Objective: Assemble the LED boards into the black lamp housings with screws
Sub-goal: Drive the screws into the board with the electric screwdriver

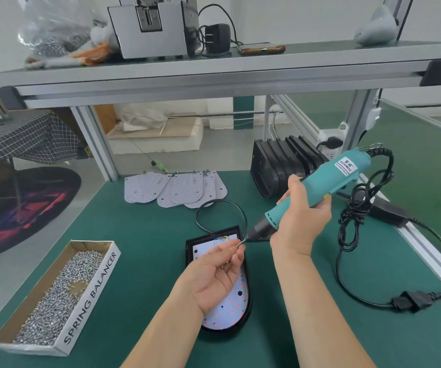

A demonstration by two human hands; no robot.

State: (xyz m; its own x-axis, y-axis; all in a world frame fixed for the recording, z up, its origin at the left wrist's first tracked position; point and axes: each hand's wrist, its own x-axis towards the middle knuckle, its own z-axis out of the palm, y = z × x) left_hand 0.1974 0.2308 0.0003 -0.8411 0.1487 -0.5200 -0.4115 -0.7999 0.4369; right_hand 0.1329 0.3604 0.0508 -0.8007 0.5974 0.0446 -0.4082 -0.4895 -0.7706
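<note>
LED board (224, 312) seated in black housing (249, 309), front-centre on counter (147, 229). Above it the left hand (214, 277), palm up, fingers (227, 247) pinching a screw (239, 243) at the screwdriver (328, 179) tip. Fingers of the right hand (301, 221) wrapped round the tool (teal body). Open screw box (91, 296) at left; spare boards (176, 189) and stacked housings (285, 166) behind.

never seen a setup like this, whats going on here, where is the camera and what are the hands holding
No machine here: this is one picture from a camera worn on a person's head, looking down at their two bare hands over a green work table. The right hand grips a teal electric screwdriver. The left hand pinches a small silver screw in its fingers, at the driver's tip. Below lies a black lamp housing with a white LED board in it. To the left stands a cardboard box of loose screws. Further back are spare white LED boards and a stack of black housings.
</note>
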